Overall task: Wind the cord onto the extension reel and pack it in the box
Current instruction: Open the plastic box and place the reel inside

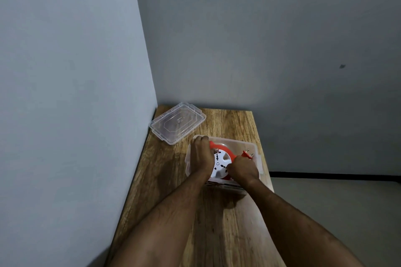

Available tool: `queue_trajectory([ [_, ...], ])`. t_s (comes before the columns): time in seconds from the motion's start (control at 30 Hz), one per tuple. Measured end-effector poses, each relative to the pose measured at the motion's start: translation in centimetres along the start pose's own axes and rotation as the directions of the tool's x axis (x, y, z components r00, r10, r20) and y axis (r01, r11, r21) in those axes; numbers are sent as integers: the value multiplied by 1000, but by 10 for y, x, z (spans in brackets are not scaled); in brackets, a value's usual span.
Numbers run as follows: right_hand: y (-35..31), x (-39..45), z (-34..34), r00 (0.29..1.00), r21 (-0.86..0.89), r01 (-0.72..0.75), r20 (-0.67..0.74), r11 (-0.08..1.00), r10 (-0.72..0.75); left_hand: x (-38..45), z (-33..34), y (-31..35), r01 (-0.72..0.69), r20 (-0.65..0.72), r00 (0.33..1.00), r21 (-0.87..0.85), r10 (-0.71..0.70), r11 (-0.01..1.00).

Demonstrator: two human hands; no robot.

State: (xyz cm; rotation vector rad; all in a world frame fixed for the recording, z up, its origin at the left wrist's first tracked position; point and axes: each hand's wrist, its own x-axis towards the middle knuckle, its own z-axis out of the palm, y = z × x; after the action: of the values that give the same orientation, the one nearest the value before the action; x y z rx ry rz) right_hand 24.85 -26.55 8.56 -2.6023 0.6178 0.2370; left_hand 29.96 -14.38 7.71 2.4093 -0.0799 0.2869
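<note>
I see reel [221, 161] inside box [256, 147] | left hand [202, 155] grasps its red rim | right hand [243, 169] grasps plug [247, 154] | lid [176, 123] apart on table [217, 223]

Reel [221, 163] rim and cord under hands [202, 155]

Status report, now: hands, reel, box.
Left hand grips the reel by its red rim; right hand holds the plug. Reel sits inside the box. Lid off, lying behind on the table.
</note>
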Motion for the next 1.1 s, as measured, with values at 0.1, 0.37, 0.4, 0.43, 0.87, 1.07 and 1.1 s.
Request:
queue_trajectory([
  [0.1, 2, -2, 0, 998, -13, 30, -50, 999, -30, 1, -1, -1, 16, 3, 1000, 4, -16, 1000],
  [0.37, -4, -7, -14, 973, -84, 87, -208, 993, -103, -2, -5, 2, 15, 10, 1000, -71, -14, 997],
  [0.4, -5, -7, -16, 964, -54, 104, -240, 993, -115, -2, -6, 2, 6, -5, 1000, -85, -6, 996],
  [0.43, -7, -7, -19, 955, -15, 125, -270, 992, -124, -2, -6, 3, -3, -18, 1000, -93, 1, 996],
  [0.87, -54, 51, -27, 838, 27, 475, -318, 879, -443, 53, -42, -23, 142, -261, 941, -268, -214, 953],
  [1.07, -85, 91, -23, 849, 26, 484, -256, 875, -462, 83, -51, -55, 340, -284, 832, -416, -476, 843],
  [1.1, -90, 98, -23, 852, 27, 480, -251, 877, -459, 86, -51, -60, 361, -280, 818, -431, -503, 827],
])
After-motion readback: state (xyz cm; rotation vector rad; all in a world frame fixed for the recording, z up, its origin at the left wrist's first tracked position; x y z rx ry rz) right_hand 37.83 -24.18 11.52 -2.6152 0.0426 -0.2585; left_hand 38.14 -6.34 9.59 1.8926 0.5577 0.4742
